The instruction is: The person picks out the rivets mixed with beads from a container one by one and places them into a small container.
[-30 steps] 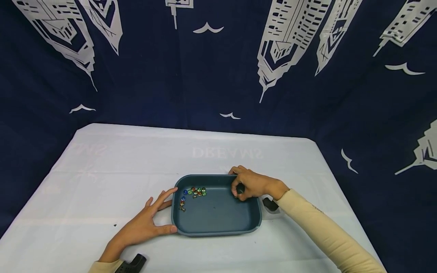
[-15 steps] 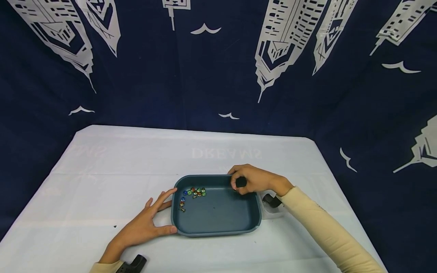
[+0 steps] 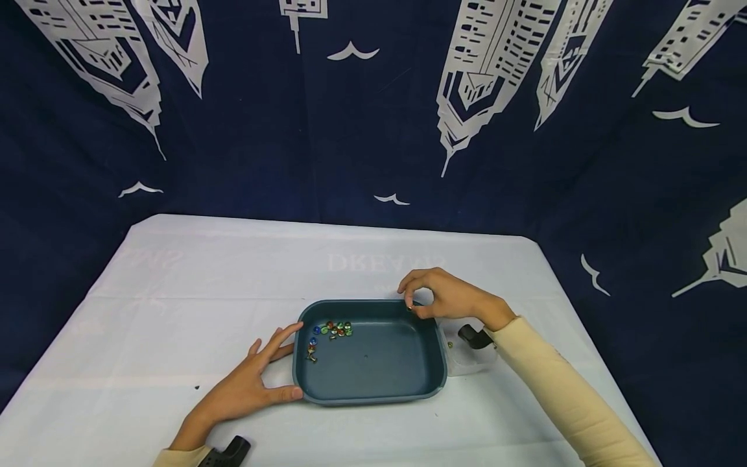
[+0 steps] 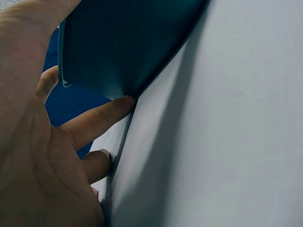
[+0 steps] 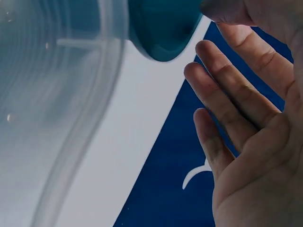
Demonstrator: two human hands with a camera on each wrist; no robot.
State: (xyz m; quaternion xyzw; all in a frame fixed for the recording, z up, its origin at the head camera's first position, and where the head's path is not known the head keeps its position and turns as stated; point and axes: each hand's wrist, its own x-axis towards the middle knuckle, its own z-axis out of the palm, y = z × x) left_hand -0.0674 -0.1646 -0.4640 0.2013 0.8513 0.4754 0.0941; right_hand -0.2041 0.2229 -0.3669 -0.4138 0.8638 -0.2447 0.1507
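Observation:
A blue-grey rectangular tray stands on the table, with several coloured glass marbles gathered in its left part. My left hand lies spread against the tray's left side, thumb at the near corner and a fingertip on the far rim. In the left wrist view a straight finger touches the tray's wall. Over the tray's far right corner, my right hand pinches a small dark marble between thumb and index finger. Its other fingers extend loosely in the right wrist view.
Right of the tray, partly under the right wrist, sits a clear plastic container with a small marble in it. A white cloth covers the table; a dark blue printed curtain hangs behind.
My right hand has risen from inside the tray toward its far right corner and moved right, carrying the pinched marble. More of the clear container shows. My left hand stays in place.

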